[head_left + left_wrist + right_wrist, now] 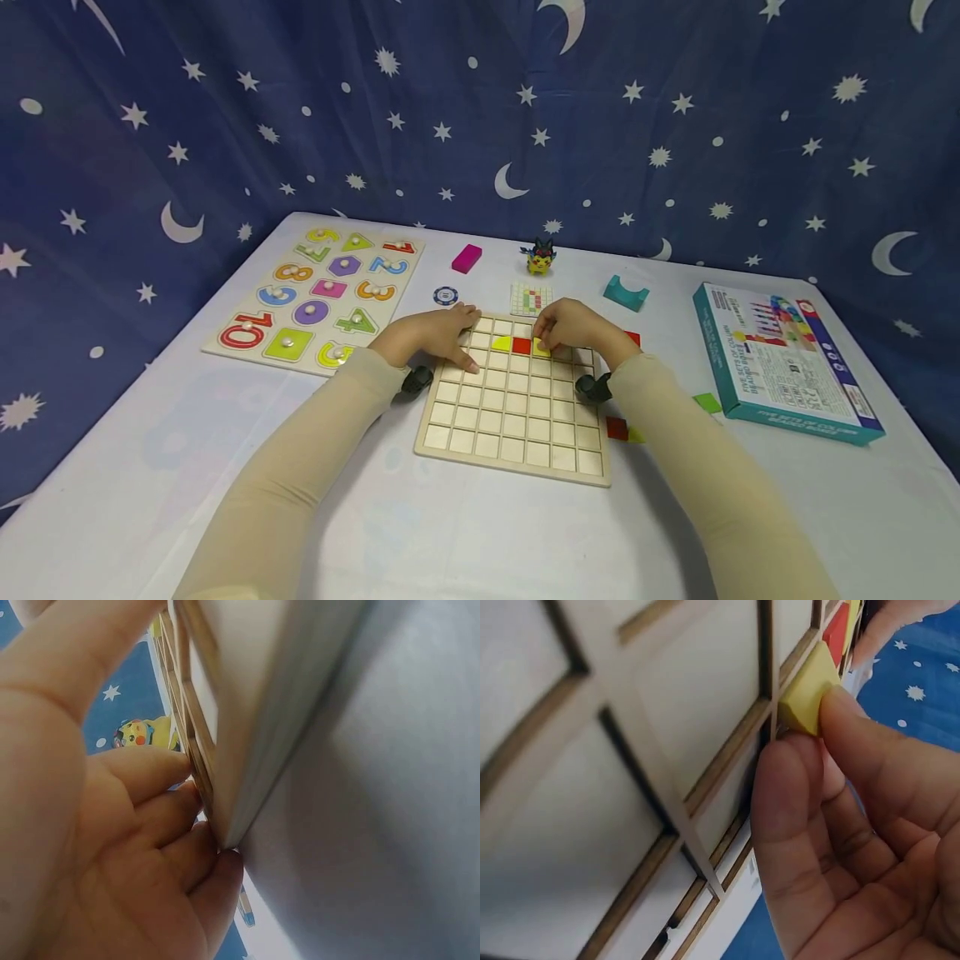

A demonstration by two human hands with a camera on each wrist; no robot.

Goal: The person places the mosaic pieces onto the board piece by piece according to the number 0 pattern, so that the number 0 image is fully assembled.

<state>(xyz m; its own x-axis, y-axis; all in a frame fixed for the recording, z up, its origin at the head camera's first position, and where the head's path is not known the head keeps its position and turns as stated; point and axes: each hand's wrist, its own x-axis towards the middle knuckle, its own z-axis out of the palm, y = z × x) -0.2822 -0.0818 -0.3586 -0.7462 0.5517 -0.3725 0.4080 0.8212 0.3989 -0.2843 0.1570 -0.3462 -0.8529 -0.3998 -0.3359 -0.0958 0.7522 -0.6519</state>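
Note:
A wooden grid board (513, 421) lies on the table in the head view. My left hand (442, 332) rests along its upper left edge, thumb over the cells and fingers reaching past the top corner. In the left wrist view, those fingertips (186, 766) touch the frame. At the board's second row, my right hand (572, 327) pinches a yellow tile (806, 686) between thumb and fingers, with the tile tilted at a cell. Left of it, a red tile (521, 345) and a yellow round-edged tile (501, 342) sit in the grid.
Loose red tiles (617, 428) and a green tile (707, 403) lie right of the board. A small pattern card (532, 299), a figurine (538, 257), a pink block (467, 258), a poker chip (446, 296) and a teal arch (626, 293) stand behind. A number puzzle (330, 287) and a box (787, 362) flank it.

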